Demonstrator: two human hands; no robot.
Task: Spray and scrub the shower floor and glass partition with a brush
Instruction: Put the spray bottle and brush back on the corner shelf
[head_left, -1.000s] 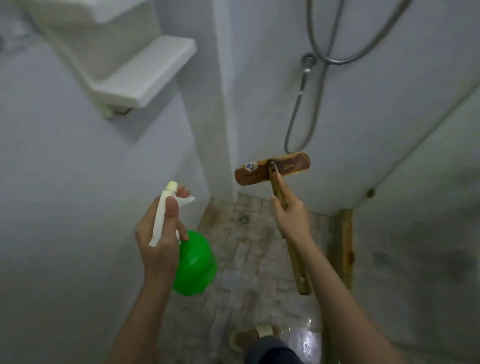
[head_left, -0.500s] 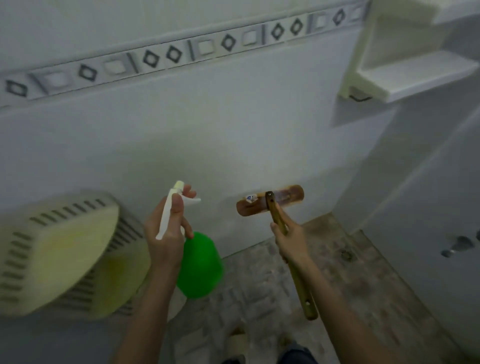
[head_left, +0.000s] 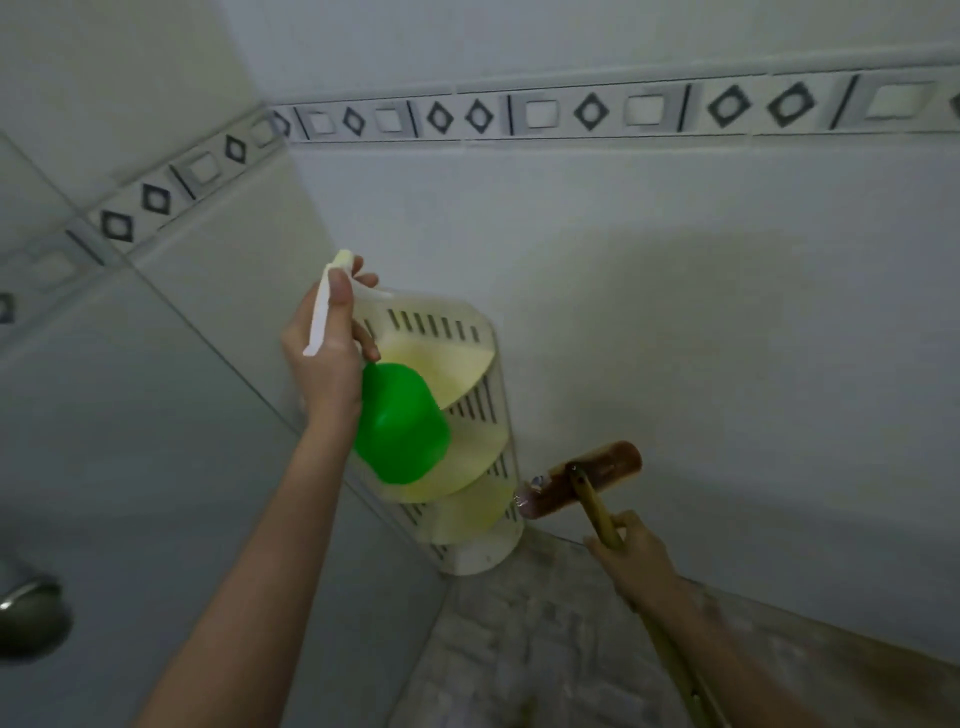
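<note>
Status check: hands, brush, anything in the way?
Left hand grips green spray bottle, raised. Right hand holds brush by handle, head off the floor. Corner shelf rack right beside brush head.

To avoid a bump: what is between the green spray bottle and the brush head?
The head view shows the cream corner shelf between spray bottle and brush head, standing in the wall corner.

Green spray bottle (head_left: 400, 426) (white trigger), brown brush (head_left: 582, 480), cream shelf (head_left: 467, 415), diamond-patterned border tiles (head_left: 592, 111).
</note>
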